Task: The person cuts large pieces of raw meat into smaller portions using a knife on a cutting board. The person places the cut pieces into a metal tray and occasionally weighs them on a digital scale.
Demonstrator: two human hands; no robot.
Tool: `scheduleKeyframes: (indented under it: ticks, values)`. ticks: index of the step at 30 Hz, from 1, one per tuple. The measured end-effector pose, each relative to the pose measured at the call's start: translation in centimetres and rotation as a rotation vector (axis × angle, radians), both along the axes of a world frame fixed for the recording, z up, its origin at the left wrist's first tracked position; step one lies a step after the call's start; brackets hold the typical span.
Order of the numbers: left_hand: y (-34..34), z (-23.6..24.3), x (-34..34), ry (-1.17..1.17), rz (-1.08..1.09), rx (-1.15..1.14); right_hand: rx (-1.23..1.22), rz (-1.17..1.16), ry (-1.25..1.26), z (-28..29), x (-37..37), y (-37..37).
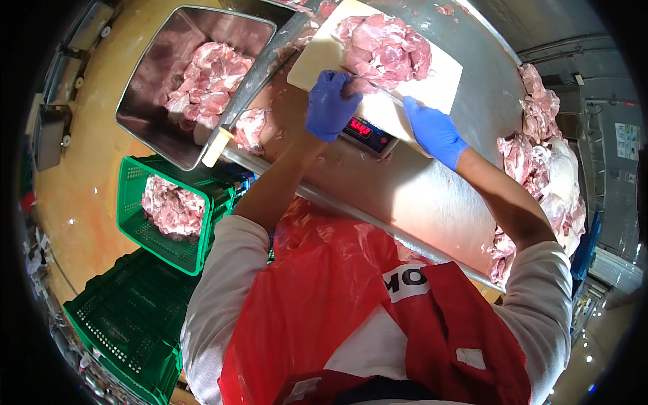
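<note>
A mound of raw pink meat (385, 48) lies on a white cutting board (437, 81). My left hand (332, 106), in a blue glove, is closed at the near left edge of this meat, its fingertips pinching a flap. My right hand (435, 131), gloved in blue too, grips a knife (388, 93) whose handle is hidden in the palm. The thin blade points up and left across the near edge of the meat, toward my left fingers. Below the board, a digital scale (368, 133) with a lit red display shows between my wrists.
Left of the steel table (418, 196) stands a metal tub (145, 101) of meat. A yellow-handled sharpening steel (218, 147) lies along the table's edge. Green crates (128, 223) stand below, one holding meat. Large meat pieces (557, 172) are piled at the table's right side.
</note>
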State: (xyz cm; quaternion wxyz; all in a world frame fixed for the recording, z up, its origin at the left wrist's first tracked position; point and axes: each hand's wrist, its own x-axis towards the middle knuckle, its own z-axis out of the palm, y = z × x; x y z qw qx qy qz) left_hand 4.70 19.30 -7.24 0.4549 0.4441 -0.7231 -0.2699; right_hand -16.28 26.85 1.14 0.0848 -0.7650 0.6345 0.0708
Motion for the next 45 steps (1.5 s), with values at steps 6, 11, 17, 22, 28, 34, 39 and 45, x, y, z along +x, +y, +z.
scheduleKeyframes:
  ticks: [6, 11, 17, 22, 28, 34, 39, 45]
  values:
    - [2.3, 0.0, -0.1, 0.146, -0.036, 0.012, 0.044, -0.244, -0.296, -3.8, 4.5, -4.7]
    - [1.0, 0.3, 3.7, 0.245, -0.049, 0.202, 0.114, -0.197, -0.16, -1.5, 0.7, -0.5]
    - [-3.6, 7.4, 10.9, 0.738, -0.307, 0.603, 0.07, -0.237, -0.076, -1.8, -11.1, 15.6]
    - [-19.9, 16.2, 8.4, 0.744, -0.262, 0.325, -0.399, -0.481, -0.416, -2.7, -5.9, 16.8]
    - [-25.4, 10.1, 1.1, -0.15, -0.467, 0.223, -0.281, -0.938, -0.922, -5.2, -1.9, 19.3]
    - [-19.8, 1.4, -4.5, -0.275, -0.459, 0.168, -0.385, -1.017, -0.964, -4.9, -3.5, 21.9]
    - [-11.4, -1.8, -2.2, 0.153, -0.516, 0.353, -0.39, -1.044, -0.879, -5.4, -3.6, 20.9]
    - [2.3, 0.7, 0.6, -0.006, -0.232, -0.031, -0.354, -0.616, -0.697, -2.8, 2.3, 12.5]
